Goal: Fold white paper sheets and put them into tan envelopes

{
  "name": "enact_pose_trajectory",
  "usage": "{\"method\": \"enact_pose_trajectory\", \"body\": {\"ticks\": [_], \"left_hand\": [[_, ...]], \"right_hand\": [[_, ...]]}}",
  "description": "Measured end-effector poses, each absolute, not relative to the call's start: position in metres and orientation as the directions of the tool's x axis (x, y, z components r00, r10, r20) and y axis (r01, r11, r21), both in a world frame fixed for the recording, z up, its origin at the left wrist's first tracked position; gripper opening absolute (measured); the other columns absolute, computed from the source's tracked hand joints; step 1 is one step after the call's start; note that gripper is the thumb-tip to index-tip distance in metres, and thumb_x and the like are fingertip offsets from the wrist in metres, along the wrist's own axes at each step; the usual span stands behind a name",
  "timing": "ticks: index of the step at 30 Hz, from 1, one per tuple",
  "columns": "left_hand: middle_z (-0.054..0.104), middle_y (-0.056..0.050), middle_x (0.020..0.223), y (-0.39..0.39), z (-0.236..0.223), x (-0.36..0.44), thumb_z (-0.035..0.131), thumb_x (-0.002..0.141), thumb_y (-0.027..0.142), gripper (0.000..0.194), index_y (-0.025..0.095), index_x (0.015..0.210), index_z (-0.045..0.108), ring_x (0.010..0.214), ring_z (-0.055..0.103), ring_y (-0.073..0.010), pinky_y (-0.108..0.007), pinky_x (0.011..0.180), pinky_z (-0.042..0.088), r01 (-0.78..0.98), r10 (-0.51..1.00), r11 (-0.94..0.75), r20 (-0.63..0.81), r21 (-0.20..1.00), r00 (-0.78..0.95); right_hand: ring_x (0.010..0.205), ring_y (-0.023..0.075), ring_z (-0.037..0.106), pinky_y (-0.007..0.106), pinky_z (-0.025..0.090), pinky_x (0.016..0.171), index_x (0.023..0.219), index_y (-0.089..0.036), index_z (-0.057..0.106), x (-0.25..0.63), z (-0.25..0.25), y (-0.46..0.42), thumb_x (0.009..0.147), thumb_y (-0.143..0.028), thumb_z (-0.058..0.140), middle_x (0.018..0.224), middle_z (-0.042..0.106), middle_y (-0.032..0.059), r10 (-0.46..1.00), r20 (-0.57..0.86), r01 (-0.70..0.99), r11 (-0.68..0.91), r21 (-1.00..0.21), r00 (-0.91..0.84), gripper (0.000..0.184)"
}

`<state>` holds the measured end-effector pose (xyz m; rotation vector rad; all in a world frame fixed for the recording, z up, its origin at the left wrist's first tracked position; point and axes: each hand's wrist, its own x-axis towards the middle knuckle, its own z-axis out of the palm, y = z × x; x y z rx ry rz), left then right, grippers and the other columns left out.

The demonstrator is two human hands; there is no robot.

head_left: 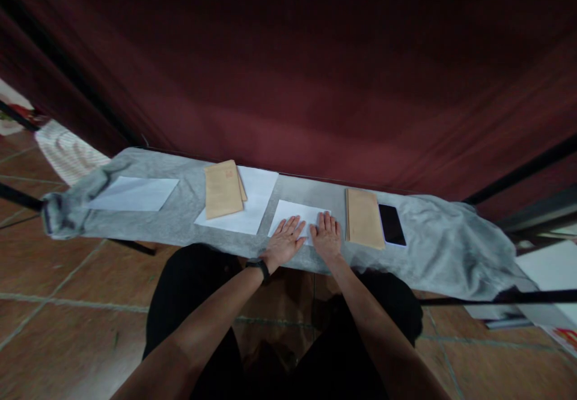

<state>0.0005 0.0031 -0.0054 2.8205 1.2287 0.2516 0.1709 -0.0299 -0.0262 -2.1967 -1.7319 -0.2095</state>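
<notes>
A sheet of white paper (293,210) lies right in front of me on the grey cloth, partly covered by both hands. My left hand (285,240), with a dark band on the wrist, rests flat on its left part, fingers outstretched. On its right part my right hand (327,236) lies flat too, palm down. Brown envelopes (365,218) are stacked just right of the right hand. To the left, more brown envelopes (224,190) sit on top of another white paper (259,198).
A phone (392,225) with a dark screen lies beside the right-hand envelopes. Farther left is another white sheet (135,193). The grey cloth (180,222) covers a long narrow surface and bunches up at both ends. Behind it hangs a dark red curtain-like fabric (306,99).
</notes>
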Motion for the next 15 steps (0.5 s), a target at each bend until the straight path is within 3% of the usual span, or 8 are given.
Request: {"method": "enact_pose_trajectory", "body": {"ticks": [15], "left_hand": [[0.033, -0.008, 0.161, 0.0043, -0.0056, -0.0009, 0.025, 0.103, 0.046, 0.057, 0.021, 0.153, 0.037, 0.15, 0.024, -0.0207, -0.043, 0.124, 0.015, 0.726, 0.736, -0.677, 0.115, 0.117, 0.667]], "right_hand": [[0.145, 0.0319, 0.033, 0.05, 0.021, 0.117, 0.153, -0.008, 0.034, 0.1705, -0.0193, -0.0319, 0.102, -0.042, 0.033, 0.159, 0.033, 0.0186, 0.939, 0.206, 0.949, -0.232, -0.213, 0.275, 0.061]]}}
